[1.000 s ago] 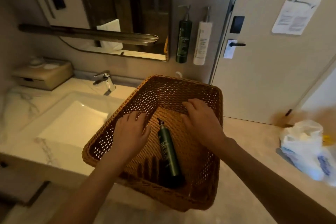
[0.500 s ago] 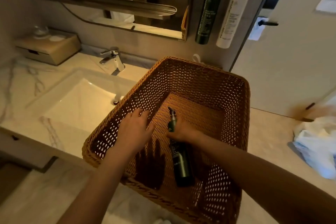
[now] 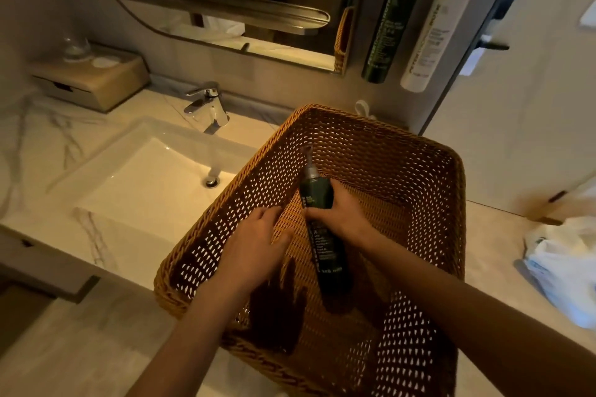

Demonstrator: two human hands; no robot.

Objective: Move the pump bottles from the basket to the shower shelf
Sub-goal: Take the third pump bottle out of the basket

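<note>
A brown wicker basket [image 3: 380, 142] sits at the right end of the marble counter. Inside it is one dark green pump bottle [image 3: 325, 255], its pump pointing away from me. My right hand [image 3: 342, 213] is wrapped around the bottle's upper part, and the pump end is raised off the basket floor. My left hand [image 3: 254, 242] rests flat with fingers spread on the basket's left inner wall, holding nothing. Two more pump bottles hang on the wall above the basket: a dark green one [image 3: 390, 29] and a white one [image 3: 435, 39].
A white sink [image 3: 145, 180] with a chrome tap [image 3: 206, 106] lies left of the basket. A wooden tissue box [image 3: 87, 80] stands at the back left under the mirror [image 3: 251, 3]. A door [image 3: 532, 90] is at the right, and white plastic bags [image 3: 564, 264] lie on the floor.
My right hand has come down onto the green bottle, closed around it and tipped its pump end upward. The camera has moved closer and tilted down. My left hand stays on the basket wall.
</note>
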